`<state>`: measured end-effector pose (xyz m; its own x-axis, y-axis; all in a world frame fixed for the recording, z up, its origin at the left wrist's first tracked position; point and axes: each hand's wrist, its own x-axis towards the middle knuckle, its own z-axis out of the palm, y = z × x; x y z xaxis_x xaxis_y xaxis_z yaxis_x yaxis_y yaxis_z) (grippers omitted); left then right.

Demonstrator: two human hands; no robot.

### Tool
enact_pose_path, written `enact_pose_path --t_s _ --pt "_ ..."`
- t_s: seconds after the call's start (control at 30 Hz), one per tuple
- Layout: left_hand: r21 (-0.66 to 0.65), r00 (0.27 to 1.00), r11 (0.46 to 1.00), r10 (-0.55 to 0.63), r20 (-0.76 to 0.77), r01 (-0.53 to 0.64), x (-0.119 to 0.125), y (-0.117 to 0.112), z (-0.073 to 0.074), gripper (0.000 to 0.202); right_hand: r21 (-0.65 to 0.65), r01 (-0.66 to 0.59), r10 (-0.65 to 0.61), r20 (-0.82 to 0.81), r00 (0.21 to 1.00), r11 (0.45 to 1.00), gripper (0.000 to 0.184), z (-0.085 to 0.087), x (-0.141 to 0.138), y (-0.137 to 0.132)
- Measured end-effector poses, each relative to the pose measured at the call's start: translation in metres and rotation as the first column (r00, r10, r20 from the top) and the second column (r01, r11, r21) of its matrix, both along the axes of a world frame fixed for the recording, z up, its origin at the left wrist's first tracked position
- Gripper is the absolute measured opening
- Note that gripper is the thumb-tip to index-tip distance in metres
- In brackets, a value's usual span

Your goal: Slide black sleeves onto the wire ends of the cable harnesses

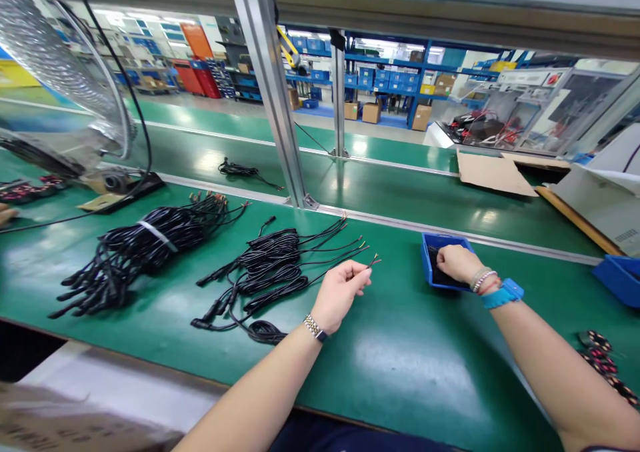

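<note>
My left hand (343, 293) pinches a black cable close to its end, and thin stripped wires (374, 261) stick out past the fingertips. Beside that hand lies a loose pile of coiled black cables (273, 262), their wire ends pointing right. My right hand (457, 264) reaches into a small blue bin (431, 275) that holds dark contents. Its fingers are curled down, and I cannot make out what is between them. Further left rests a thick bundle of black cables (135, 252) tied with a white band.
A metal post (273, 92) rises from the bench's rail. Behind it lies another small cable coil (240, 169). Flat cardboard (495, 173) and a second blue bin (620, 279) are at right, near several round copper-coloured parts (600, 359). A flexible silver duct (65, 59) hangs at left.
</note>
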<state>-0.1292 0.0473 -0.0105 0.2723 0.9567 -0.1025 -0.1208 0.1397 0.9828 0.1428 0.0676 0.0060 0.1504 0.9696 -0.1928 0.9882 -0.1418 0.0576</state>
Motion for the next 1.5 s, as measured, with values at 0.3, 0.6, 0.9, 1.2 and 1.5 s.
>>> enact_pose_path --t_s 0.3,0.6,0.9,1.2,1.5 --pt "-0.005 1.000 1.000 0.018 0.006 -0.018 0.000 0.000 0.000 0.020 0.152 -0.019 0.039 -0.131 0.991 0.988 0.016 0.016 0.006 -0.002" --pt "-0.011 1.000 1.000 0.028 0.005 -0.028 0.001 -0.001 0.000 0.021 0.324 0.190 0.287 -0.937 0.198 0.927 0.017 0.019 -0.097 -0.030" --pt "-0.009 1.000 1.000 0.011 -0.016 -0.012 0.001 0.000 0.000 0.019 0.337 0.205 0.323 -0.941 0.103 0.919 0.013 0.017 -0.112 -0.030" --pt "0.040 0.998 0.998 -0.057 0.003 0.057 0.001 -0.003 0.001 0.016 0.246 0.136 0.239 -0.969 0.061 0.960 0.016 0.013 -0.121 -0.029" --pt "0.180 0.959 0.954 -0.206 -0.193 0.241 0.002 -0.008 0.005 0.015 0.197 -0.272 0.304 -0.844 0.442 0.942 0.026 0.010 -0.097 0.022"
